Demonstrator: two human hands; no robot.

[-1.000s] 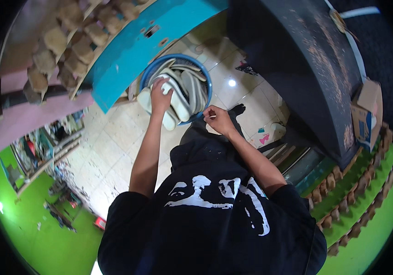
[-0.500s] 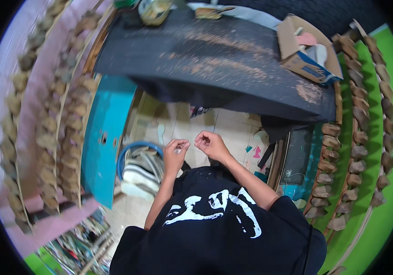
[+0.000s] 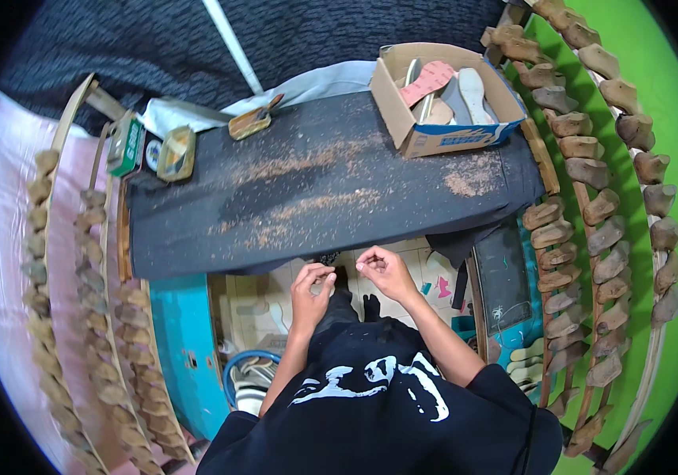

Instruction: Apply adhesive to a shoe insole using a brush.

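My left hand (image 3: 312,288) and my right hand (image 3: 387,274) are held in front of my body, just short of the table's near edge. A small gap separates them. Both have curled fingers, with thumb and forefinger drawn together in a pinch. Whatever lies between the fingertips, if anything, is too small to make out. Neither hand touches the table (image 3: 188,237), which has a dark cloth strewn with brown shavings (image 3: 319,204). Below the hands the tiled floor and my legs are visible.
A cardboard box (image 3: 426,142) of shoe soles and insoles stands at the table's back right. Back left are a green tin (image 3: 125,146), a tub (image 3: 175,154) and a tray with a brush (image 3: 249,124). Racks of wooden shoe lasts (image 3: 580,146) line both sides. A blue basin (image 3: 232,372) holds soles.
My view has tilted up and shifted, so more of the table and the box shows. My hands keep nearly the same pinched pose, now appearing closer to the table's edge.
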